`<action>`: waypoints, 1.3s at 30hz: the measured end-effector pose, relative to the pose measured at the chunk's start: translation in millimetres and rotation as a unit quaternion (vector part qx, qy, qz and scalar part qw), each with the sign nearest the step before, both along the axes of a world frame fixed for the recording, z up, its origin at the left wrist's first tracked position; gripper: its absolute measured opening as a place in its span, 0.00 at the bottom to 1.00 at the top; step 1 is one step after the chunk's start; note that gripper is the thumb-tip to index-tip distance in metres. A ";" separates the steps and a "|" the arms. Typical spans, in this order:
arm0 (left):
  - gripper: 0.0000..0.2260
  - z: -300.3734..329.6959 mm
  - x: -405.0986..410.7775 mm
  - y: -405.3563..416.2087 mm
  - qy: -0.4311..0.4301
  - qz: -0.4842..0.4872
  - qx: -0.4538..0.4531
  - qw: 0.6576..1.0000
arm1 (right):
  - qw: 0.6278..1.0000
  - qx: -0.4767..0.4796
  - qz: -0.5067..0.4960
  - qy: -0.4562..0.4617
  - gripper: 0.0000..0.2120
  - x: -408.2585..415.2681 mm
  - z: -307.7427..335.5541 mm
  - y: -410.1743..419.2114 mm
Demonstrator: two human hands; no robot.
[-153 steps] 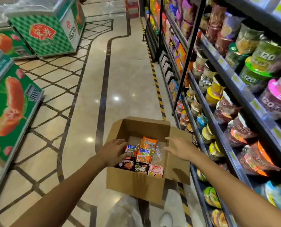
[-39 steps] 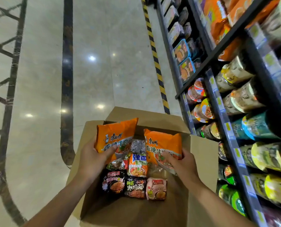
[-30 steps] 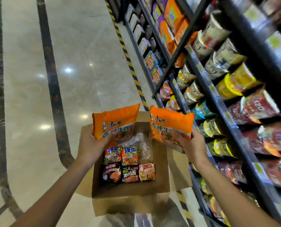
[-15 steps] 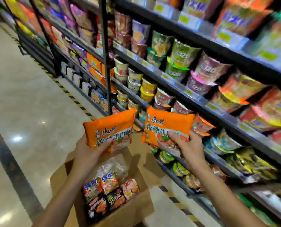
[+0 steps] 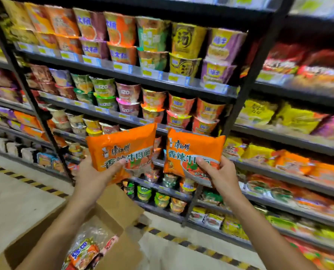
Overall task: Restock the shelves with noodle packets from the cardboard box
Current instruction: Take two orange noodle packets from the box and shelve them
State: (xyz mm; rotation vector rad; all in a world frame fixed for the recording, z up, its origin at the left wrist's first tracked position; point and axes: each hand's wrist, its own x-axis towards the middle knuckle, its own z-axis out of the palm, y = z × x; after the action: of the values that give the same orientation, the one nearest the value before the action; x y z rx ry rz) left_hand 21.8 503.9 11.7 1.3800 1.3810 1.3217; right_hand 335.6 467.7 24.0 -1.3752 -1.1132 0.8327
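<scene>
My left hand (image 5: 93,178) grips an orange noodle packet (image 5: 123,145) by its lower edge. A second orange noodle packet (image 5: 193,151) is held the same way in my right hand (image 5: 220,174). Both packets are raised side by side in front of the black shelves (image 5: 135,75), level with the rows of cup noodles. Below my arms sits the open cardboard box (image 5: 119,209) on the floor, with several small noodle packets (image 5: 84,252) and a clear plastic bag inside.
The shelving runs across the whole view, packed with cup noodles (image 5: 154,102) in the middle bay and bagged noodles (image 5: 290,166) on the right. A black upright post (image 5: 238,106) divides the bays. A yellow-black striped line (image 5: 35,185) marks the floor along the shelf base.
Both hands lifted an orange packet each out of the box and raised them. My view swung up from the box to face the shelves.
</scene>
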 end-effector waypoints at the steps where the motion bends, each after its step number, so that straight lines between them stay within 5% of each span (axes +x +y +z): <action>1: 0.14 9.2 18.9 -6.5 0.004 -0.015 0.005 1.000 | 1.000 0.005 -0.013 0.001 0.12 18.2 5.9 -15.1; 16: 0.21 86.5 273.1 -17.5 -0.002 -0.238 0.047 0.970 | 0.977 0.087 -0.197 -0.004 0.08 234.8 62.2 -150.5; 39: 0.14 170.7 607.3 91.1 -0.064 -0.332 0.172 0.925 | 0.926 0.191 -0.307 -0.109 0.08 535.4 156.2 -100.7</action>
State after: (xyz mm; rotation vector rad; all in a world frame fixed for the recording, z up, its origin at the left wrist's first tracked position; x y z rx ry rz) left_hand 629.1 594.9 182.4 1.7492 0.5094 1.1771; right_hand 871.0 367.0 180.2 -1.3812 -0.8646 0.0043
